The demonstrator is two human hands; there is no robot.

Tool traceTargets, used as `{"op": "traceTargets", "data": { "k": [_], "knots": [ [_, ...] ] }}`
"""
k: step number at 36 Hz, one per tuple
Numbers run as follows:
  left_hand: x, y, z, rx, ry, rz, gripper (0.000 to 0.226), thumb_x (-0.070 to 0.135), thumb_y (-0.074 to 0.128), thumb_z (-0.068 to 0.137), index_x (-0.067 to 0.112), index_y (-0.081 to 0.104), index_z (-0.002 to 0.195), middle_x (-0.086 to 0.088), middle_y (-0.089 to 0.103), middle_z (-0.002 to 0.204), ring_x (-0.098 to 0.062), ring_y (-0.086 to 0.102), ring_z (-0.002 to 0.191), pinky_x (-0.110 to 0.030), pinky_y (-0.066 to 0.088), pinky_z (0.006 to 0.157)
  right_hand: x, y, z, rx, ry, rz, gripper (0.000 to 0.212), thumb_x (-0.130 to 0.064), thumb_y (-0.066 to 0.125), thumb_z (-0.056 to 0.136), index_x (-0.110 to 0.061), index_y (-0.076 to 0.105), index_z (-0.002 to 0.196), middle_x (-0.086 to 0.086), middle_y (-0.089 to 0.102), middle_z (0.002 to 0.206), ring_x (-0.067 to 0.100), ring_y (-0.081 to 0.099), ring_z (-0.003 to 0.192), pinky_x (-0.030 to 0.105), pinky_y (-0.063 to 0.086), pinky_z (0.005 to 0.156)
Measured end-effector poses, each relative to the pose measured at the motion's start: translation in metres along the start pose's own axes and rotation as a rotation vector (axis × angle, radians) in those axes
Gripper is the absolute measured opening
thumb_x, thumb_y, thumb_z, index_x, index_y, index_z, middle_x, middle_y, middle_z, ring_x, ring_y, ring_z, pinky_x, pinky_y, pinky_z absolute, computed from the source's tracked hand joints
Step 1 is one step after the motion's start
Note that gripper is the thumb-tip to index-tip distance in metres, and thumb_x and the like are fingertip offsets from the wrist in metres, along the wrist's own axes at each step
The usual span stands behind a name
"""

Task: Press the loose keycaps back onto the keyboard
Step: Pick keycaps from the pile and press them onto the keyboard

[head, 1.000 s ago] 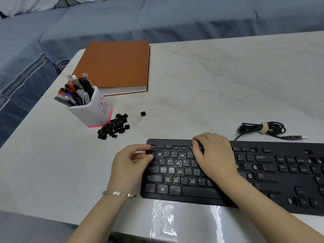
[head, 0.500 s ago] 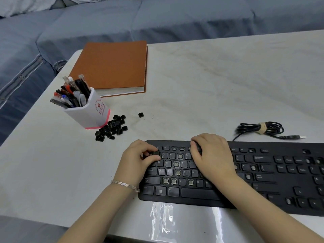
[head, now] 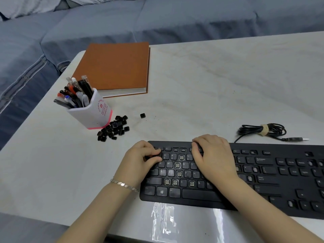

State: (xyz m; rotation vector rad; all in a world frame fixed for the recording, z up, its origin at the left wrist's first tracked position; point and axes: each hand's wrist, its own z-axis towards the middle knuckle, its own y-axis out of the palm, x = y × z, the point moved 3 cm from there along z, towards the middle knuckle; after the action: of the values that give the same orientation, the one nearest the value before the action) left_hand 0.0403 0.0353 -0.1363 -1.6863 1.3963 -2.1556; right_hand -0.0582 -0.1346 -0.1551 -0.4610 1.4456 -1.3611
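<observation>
A pale tabletop with faint grey marble veining fills most of the view, its far-left corner rounded and its surface marked by a scatter of small dark specks. Behind it runs a blue-grey fabric sofa, with a seam dividing its seat cushions. A further section extends along the table's left side, edged with stitched piping. A lighter cushion or cloth lies at the upper left. Soft, even light falls across the scene, and a bright patch of glare shows on the table's glossy near edge.
</observation>
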Motion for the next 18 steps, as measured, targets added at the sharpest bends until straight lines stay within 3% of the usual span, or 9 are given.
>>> {"op": "traceTargets", "data": {
  "k": [4, 9, 14, 18],
  "knots": [
    [0.0004, -0.0011, -0.0005, -0.001, 0.036, 0.039, 0.016, 0.006, 0.07, 0.079, 0.012, 0.075, 0.093, 0.012, 0.055, 0.084, 0.011, 0.051, 0.078, 0.0, 0.034, 0.072, 0.0001, 0.0, -0.0002, 0.002, 0.004, 0.0, 0.013, -0.02, 0.058, 0.085, -0.012, 0.069, 0.085, 0.002, 0.066, 0.086, 0.026, 0.057, 0.083, 0.034, 0.032, 0.082],
    [0.0048, 0.0027, -0.0041, 0.065, 0.128, 0.169, 0.017, 0.007, 0.068, 0.081, 0.007, 0.073, 0.097, 0.013, 0.052, 0.082, -0.008, 0.053, 0.079, -0.001, 0.033, 0.074, 0.0004, 0.0005, 0.0002, 0.004, 0.005, -0.009, 0.013, -0.02, 0.058, 0.085, -0.012, 0.069, 0.084, 0.002, 0.065, 0.085, 0.026, 0.057, 0.083, 0.032, 0.028, 0.081],
    [0.0058, 0.005, -0.0078, 0.084, 0.252, 0.288, 0.015, 0.001, 0.07, 0.078, 0.002, 0.072, 0.092, -0.005, 0.061, 0.084, -0.023, 0.058, 0.08, -0.027, 0.045, 0.072, -0.0001, 0.0003, -0.0001, 0.006, 0.006, 0.004, 0.013, -0.019, 0.058, 0.085, -0.012, 0.069, 0.084, 0.002, 0.066, 0.086, 0.026, 0.057, 0.083, 0.034, 0.033, 0.083],
    [0.0079, 0.0046, -0.0095, 0.053, 0.29, 0.34, 0.014, 0.005, 0.066, 0.077, 0.002, 0.071, 0.089, -0.009, 0.063, 0.082, -0.029, 0.06, 0.076, -0.034, 0.051, 0.067, 0.0002, 0.0003, -0.0003, 0.001, 0.004, 0.005, 0.013, -0.019, 0.059, 0.085, -0.012, 0.069, 0.084, 0.002, 0.066, 0.086, 0.027, 0.057, 0.084, 0.035, 0.036, 0.082]
  ]
}}
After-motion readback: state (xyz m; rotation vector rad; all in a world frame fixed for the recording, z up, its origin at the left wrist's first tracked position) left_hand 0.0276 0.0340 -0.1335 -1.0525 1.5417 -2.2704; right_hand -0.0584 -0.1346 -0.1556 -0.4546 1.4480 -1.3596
